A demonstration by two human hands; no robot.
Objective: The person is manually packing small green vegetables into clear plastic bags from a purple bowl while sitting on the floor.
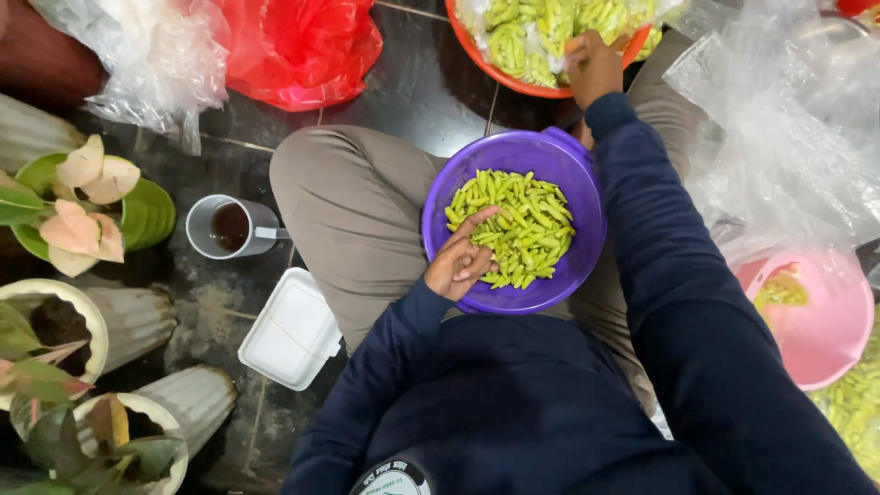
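A purple plastic bowl (587,197) rests on my lap, holding a heap of green chillies (522,225). My left hand (463,259) lies at the bowl's near left rim, fingers curled on a few chillies. My right hand (593,66) reaches forward into an orange basin (513,82) full of green chillies (527,32), its fingers closed around some of them. I sit cross-legged in grey trousers and a dark blue sweater.
A grey mug (229,226) of dark drink and a white foam box (291,329) stand on the dark floor at left, beside potted plants (78,206). A red bag (298,46) and clear plastic bags (788,128) lie around. A pink basin (820,321) sits at right.
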